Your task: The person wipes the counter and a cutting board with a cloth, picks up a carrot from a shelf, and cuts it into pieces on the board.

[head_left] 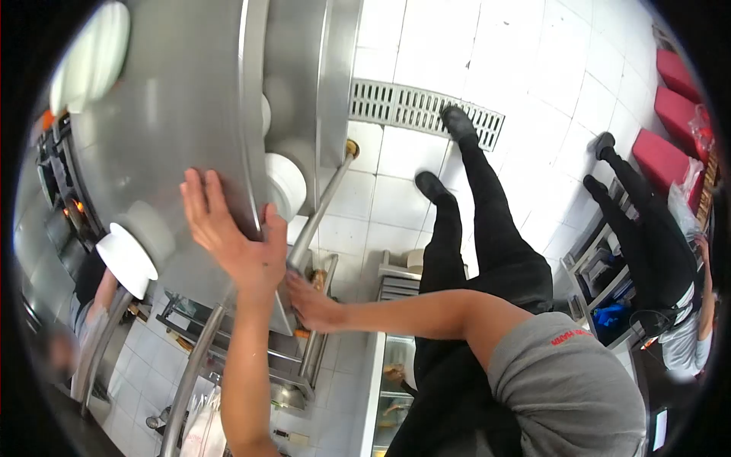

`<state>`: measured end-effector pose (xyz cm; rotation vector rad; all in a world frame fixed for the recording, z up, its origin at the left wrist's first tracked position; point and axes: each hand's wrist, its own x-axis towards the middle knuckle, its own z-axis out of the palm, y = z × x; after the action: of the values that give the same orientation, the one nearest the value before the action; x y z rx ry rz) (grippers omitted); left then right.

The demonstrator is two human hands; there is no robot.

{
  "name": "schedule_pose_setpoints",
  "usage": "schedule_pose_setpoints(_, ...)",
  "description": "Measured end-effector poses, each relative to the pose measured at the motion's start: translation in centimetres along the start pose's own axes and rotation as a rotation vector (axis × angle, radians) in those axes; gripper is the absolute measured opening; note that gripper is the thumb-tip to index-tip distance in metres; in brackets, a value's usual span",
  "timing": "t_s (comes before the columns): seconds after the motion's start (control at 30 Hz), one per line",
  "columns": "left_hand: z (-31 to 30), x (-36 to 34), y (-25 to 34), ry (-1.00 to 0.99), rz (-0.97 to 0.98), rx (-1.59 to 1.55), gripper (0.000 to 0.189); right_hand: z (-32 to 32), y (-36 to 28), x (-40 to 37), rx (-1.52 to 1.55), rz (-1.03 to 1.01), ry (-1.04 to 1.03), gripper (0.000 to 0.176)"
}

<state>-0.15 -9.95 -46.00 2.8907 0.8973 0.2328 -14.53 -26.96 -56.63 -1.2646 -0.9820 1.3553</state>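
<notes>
My left hand (240, 244) lies with its fingers spread on a large stainless steel surface (175, 114), near its edge, thumb on the edge side. Nothing shows in it. My right hand (314, 305) reaches in from the right and is at the corner of the same steel piece, close to my left wrist. Its fingertips are blurred and partly hidden. A white bowl (128, 260) stands on the steel surface, left of my left hand. Another white dish (285, 186) sits on a lower steel shelf, just beyond my left thumb.
Stacked white dishes (91, 57) are at the upper left. A person (662, 259) stands at the far right by red seats (670, 167); another is partly visible at the left. A floor grate (415, 108), steel rails and an open-topped unit (392, 396) are nearby.
</notes>
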Motion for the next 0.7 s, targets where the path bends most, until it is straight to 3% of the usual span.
schedule_pose_setpoints(0.1,0.0,0.0,0.2,0.001,-0.017,0.007,0.083,-3.6,0.0,-1.2,0.316,0.068,-0.203,0.070)
schedule_pose_setpoints(0.17,0.1,0.1,0.1,-0.021,-0.062,-0.017,0.080,-10.1,-0.2,-1.6,0.543,0.209,-0.329,0.052)
schedule_pose_setpoints(0.23,0.4,0.1,-0.1,0.019,-0.048,-0.016,0.079,-14.6,1.7,-3.0,0.699,0.483,-0.386,0.048)
schedule_pose_setpoints(0.3,0.7,0.1,0.0,0.060,-0.055,-0.035,0.077,-21.3,-0.3,-3.7,0.659,0.500,-0.107,0.051)
schedule_pose_setpoints(0.33,0.7,0.0,-0.2,0.039,-0.054,-0.034,0.073,-24.0,-2.5,-3.1,0.611,0.483,-0.102,0.051)
schedule_pose_setpoints(0.4,0.8,0.0,-0.3,0.071,-0.052,-0.052,0.069,-29.6,-8.3,-1.5,0.641,0.275,0.192,0.053)
schedule_pose_setpoints(0.47,0.9,-0.2,-0.5,0.002,-0.080,-0.035,0.062,-32.3,-12.4,1.1,0.387,0.201,0.223,0.058)
schedule_pose_setpoints(0.53,1.6,-0.5,-0.8,0.093,-0.122,-0.130,0.061,-32.4,-13.8,4.5,-0.327,-0.270,0.212,0.061)
schedule_pose_setpoints(0.57,1.7,-0.6,-0.8,0.133,-0.168,-0.217,0.060,-32.1,-13.8,6.5,-0.356,-0.296,0.218,0.061)
schedule_pose_setpoints(0.63,1.7,-0.7,-0.4,0.188,-0.189,-0.266,0.058,-31.9,-12.3,10.2,-0.914,-0.613,-0.016,0.065)
schedule_pose_setpoints(0.7,2.2,-0.5,-0.8,0.230,-0.213,-0.309,0.057,-33.8,-11.4,11.8,-0.957,-0.665,-0.073,0.065)
